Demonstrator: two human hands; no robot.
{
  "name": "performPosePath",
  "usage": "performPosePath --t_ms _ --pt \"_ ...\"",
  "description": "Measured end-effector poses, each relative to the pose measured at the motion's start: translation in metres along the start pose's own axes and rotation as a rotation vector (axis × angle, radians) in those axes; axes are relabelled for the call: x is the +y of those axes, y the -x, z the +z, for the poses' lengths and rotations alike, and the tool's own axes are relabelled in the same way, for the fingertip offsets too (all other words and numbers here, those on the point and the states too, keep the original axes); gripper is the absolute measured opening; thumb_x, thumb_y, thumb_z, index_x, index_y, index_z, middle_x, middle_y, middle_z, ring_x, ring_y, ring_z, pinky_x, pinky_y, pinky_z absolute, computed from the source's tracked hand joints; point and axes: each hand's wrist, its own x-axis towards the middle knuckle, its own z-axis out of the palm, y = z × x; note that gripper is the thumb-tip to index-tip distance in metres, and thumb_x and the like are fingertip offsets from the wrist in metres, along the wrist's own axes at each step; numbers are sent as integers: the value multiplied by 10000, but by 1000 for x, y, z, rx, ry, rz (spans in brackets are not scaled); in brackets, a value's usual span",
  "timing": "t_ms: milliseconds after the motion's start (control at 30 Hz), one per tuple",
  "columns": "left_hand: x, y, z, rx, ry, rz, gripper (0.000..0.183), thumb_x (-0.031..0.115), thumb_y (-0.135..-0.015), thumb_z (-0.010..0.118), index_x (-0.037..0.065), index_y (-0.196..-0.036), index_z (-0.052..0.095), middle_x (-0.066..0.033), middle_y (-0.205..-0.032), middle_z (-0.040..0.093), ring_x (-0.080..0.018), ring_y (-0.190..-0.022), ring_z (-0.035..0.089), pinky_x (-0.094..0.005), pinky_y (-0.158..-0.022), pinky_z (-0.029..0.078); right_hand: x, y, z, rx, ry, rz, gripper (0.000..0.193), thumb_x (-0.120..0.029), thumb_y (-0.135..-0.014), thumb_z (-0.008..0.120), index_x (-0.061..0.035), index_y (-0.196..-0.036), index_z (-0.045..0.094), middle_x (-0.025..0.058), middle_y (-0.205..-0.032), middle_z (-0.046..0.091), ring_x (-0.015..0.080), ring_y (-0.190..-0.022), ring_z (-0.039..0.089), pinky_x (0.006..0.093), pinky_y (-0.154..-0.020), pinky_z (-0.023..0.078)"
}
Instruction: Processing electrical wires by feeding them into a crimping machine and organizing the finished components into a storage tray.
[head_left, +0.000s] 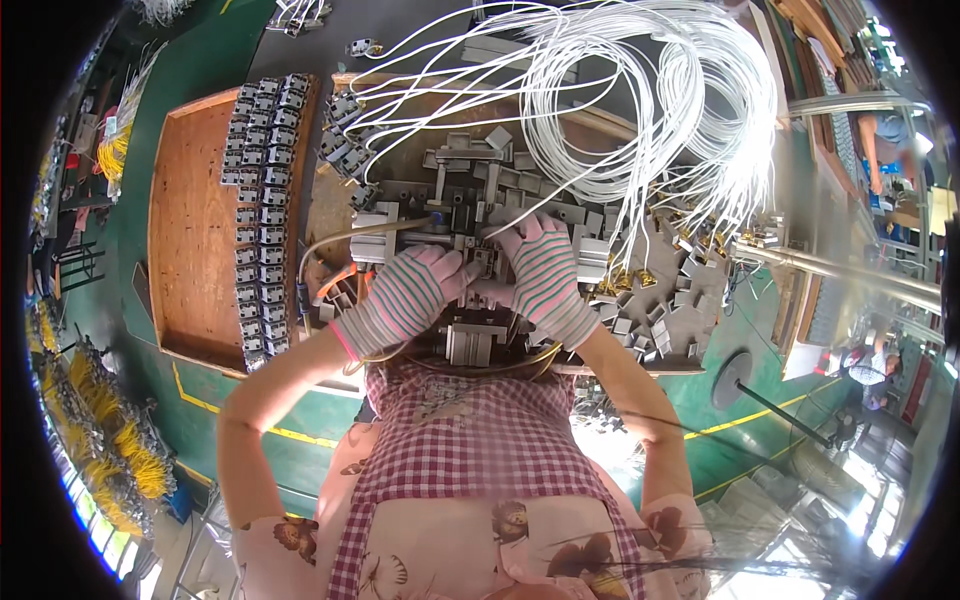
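Both my hands wear pink, green and white striped gloves and meet at a grey metal fixture (470, 342) on the bench before me. My left hand (405, 298) is closed, fingertips bunched at the fixture's middle; whatever they pinch is too small to make out. From the right, my right hand (546, 280) curls round the same spot, its upper fingers on a white cable (545, 203) that runs down from a big coil (700, 90). The cable's end sits among the metal parts between my hands, partly hidden by the fingers.
A wooden tray (190, 240) at left carries rows of small metal housings (272, 215). More housings with cables attached (345, 145) lie behind my left hand. Loose grey metal pieces (650, 325) and brass-coloured cable ends (632, 280) are scattered at right. A hose (330, 238) curves beside the fixture.
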Motion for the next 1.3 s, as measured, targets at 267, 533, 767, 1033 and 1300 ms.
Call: performPosePath --t_ms 267,533,767,1033,1300 --pt "-21 -9 -1 -99 -93 236 371 180 -796 574 105 -1156 624 -26 -878 527 -206 -853 560 -343 -759 476 -11 -1 -2 3 66 -13 613 -417 -613 781 -98 -1119 648 43 -1221 524 275 -1151 488 457 -1022 364" --pt "-3 5 -9 27 144 9 391 124 -813 622 86 -1203 610 -62 -1026 590 -240 -929 586 -364 -811 491 -13 22 -42 170 -111 -98 382 -158 -711 766 -95 -1073 661 89 -1105 635 280 -1041 590 422 -930 439" --pt "29 -14 -10 135 923 -447 554 189 -848 701 75 -1352 503 -142 -1276 554 -279 -1132 567 -341 -948 457 114 113 -38 537 80 448 262 -75 -765 711 -50 -1018 646 133 -1193 609 315 -1091 547 426 -960 421" --pt "-9 -49 -97 44 804 -213 276 364 -932 633 106 -983 718 -34 -771 649 -123 -536 580 -270 -520 482 30 130 -94 385 -818 582 153 -162 -890 663 -44 -986 653 43 -844 646 76 -757 566 227 -651 437" --pt "-143 -59 -139 644 70 -88 248 229 -872 688 152 -1108 691 -103 -1109 672 -324 -1102 583 -389 -982 447 -6 112 -95 41 -193 122 245 -69 -781 721 -89 -1023 690 65 -858 690 286 -852 628 384 -761 463"
